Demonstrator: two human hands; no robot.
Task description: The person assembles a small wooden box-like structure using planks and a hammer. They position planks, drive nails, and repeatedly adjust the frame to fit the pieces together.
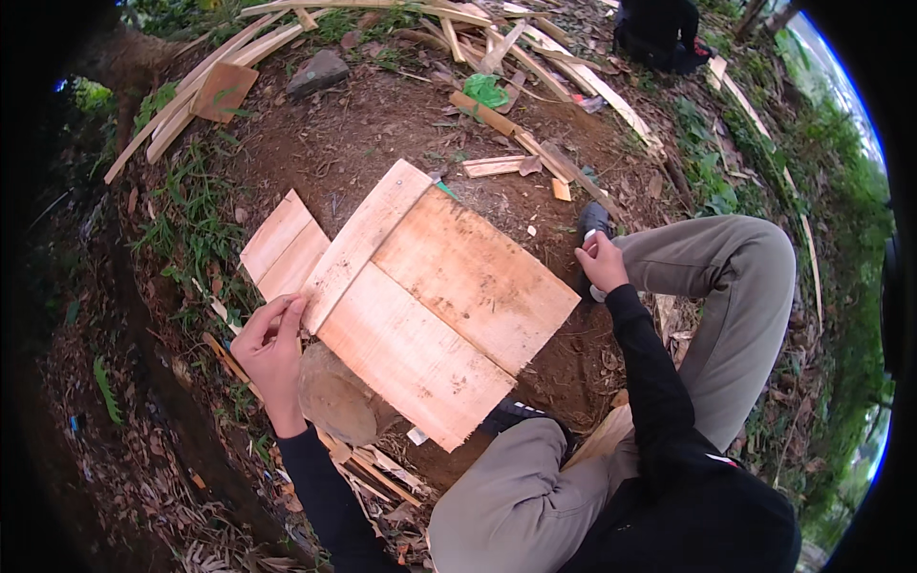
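Note:
A panel of two pale boards (441, 298) lies tilted in front of me, with a narrow wooden batten (368, 244) across its far left edge. The sawn end of a log (339, 401) shows under its left corner. My left hand (270, 351) is closed, thumb and fingertips pinched together against the batten's lower end; whatever is between them is hidden. My right hand (604, 264) is off the panel, beside my right knee and dark shoe (592, 222). Its fingers are bent and pressed together, and anything in them is too small to make out.
Another pale board piece (287, 246) lies beyond the batten. Long wood strips (215, 76) and a grey stone (318, 74) are at the far left. A green plastic bag (485, 91) lies among more strips. Someone in dark clothing (657, 33) is at the far right.

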